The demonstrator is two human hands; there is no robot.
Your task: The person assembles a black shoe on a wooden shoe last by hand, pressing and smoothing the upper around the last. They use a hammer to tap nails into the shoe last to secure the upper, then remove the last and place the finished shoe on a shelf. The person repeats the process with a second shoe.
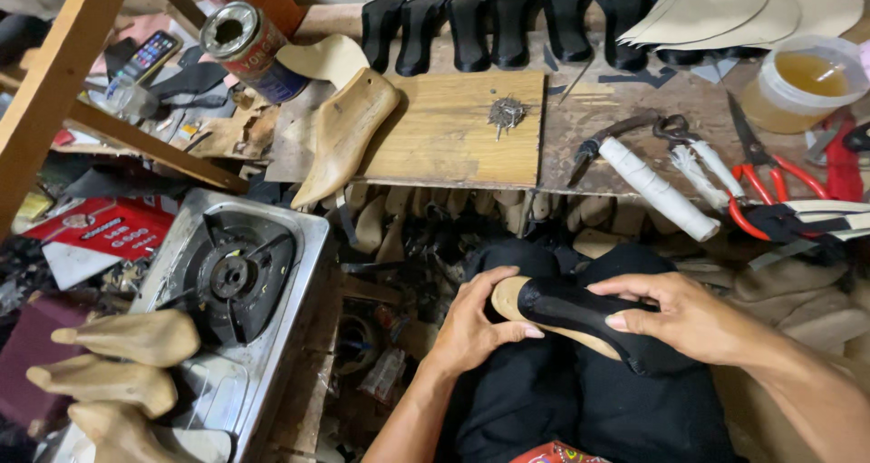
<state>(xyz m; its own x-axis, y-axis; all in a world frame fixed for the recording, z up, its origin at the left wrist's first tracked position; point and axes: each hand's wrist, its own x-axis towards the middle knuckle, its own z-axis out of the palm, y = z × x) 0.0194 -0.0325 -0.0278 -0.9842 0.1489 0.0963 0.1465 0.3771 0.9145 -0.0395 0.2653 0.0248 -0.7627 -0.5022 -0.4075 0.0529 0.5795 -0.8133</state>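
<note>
You braced the tan wooden shoe last (pixel 521 302), wrapped in black upper material, on your lap below the workbench's front edge (pixel 453 184), your left hand (pixel 471 327) cupping its toe and your right hand (pixel 689 316) pinching the fabric taut.

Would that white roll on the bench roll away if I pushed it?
Probably: the white roll is a long cylinder lying on its side. It lies near the wooden bench edge, so it might drop off. It looks like wrapped paper or cloth, likely light.

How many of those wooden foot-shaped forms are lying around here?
5 clearly: one on the workbench, three stacked lower left, and one under black material, held by left hand and right hand. More seem tucked beneath the bench.
</note>
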